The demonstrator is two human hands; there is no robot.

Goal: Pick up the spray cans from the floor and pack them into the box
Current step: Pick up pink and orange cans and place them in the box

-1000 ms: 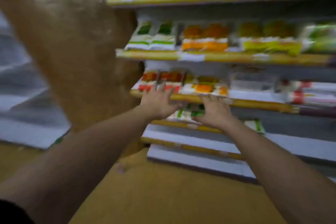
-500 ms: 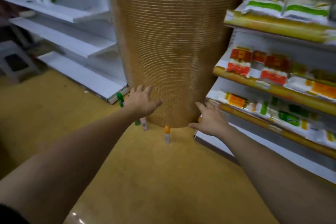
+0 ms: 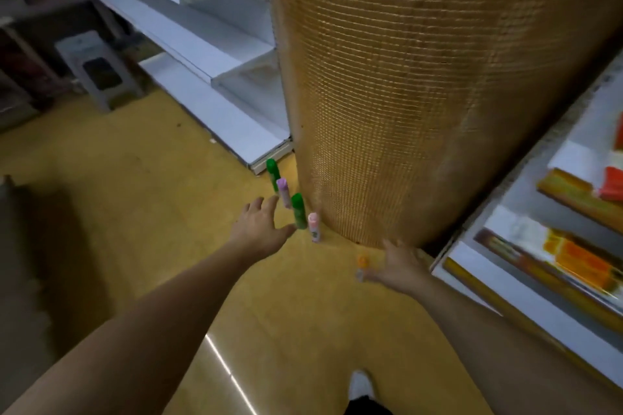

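Right hand (image 3: 401, 266) has dropped; orange-capped can (image 3: 361, 265) just beside its fingers (image 3: 378, 275).

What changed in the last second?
The view swung from the stocked shelves down to the floor by the pillar. Both hands dropped toward the spray cans: left hand beside the nearer green can, right hand at the orange-capped can. Both still open, holding nothing.

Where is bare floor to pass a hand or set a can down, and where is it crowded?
Bare: floor between the left hand and right hand, and leftward toward the stool. Crowded: the column foot, where four cans stand close; an orange-capped can beside the right hand.
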